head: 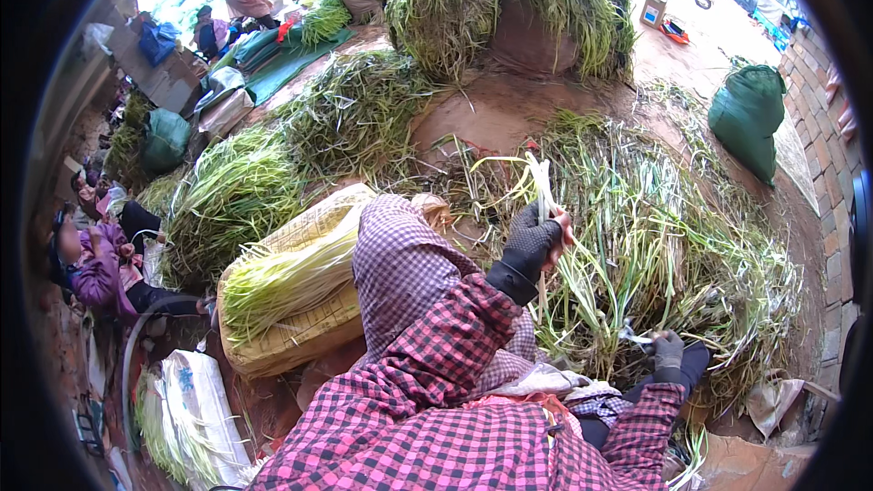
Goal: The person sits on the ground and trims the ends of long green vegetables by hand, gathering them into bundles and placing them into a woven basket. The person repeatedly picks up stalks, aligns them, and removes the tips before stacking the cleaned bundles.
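Note:
My left hand [539, 239], in a dark fingerless glove, is raised in front of my knees. It grips a small bunch of pale stalks [541, 181] whose ends stick up above the fist. To the right and lower, my gloved right hand [667, 351] is curled, its fingertips at a whitish strip [635, 336]; what that strip is cannot be made out. Both hands are beside a large heap of long green and dry leafy stalks [634, 232]. Left of my checked knee, a bundle of trimmed yellow-green stalks [293, 286] lies across a yellow wrapped bale [286, 341].
More leafy heaps [354, 109] and tall piles [443, 13] stand ahead. A person in purple [102, 266] sits at the left; others work at the back. A green sack [748, 119] stands at the right, by brick paving [822, 170]. A white sack [201, 409] lies lower left.

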### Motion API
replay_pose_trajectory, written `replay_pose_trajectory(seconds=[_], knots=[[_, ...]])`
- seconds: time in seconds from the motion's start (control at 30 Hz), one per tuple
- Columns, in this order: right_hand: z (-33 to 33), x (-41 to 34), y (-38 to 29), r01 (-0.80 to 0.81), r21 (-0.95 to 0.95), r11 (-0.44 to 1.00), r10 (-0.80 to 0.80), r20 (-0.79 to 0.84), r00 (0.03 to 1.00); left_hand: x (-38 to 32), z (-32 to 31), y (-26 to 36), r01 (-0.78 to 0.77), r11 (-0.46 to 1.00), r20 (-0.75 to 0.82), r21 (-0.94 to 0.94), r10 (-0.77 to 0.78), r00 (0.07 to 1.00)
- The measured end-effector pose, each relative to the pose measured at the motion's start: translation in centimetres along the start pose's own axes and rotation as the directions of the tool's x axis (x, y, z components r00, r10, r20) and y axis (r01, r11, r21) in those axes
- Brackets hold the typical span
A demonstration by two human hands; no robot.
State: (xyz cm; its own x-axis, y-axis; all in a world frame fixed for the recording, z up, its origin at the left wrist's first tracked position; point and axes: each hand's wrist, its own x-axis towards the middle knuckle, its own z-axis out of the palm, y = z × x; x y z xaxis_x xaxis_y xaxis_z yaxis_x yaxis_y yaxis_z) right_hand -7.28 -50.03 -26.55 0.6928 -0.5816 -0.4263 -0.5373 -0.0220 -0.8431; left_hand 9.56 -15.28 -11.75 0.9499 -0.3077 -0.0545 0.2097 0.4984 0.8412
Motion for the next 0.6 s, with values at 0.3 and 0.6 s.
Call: replay_pose_trajectory(seconds=[0.3,0.6], knots=[[10.6,-10.6,-9.7,0.513,0.323,0.795,-0.606,0.413,0.680,-1.3,2.4,-3.5,0.226,0.974,0.201,-0.014,-0.219,0.955],[12.8,-12.4,-9.4,0.181,0.334,0.925,-0.320,0.428,0.845,-1.1,2.1,-4.7,0.200,0.980,0.103,-0.005,-0.198,0.975]])
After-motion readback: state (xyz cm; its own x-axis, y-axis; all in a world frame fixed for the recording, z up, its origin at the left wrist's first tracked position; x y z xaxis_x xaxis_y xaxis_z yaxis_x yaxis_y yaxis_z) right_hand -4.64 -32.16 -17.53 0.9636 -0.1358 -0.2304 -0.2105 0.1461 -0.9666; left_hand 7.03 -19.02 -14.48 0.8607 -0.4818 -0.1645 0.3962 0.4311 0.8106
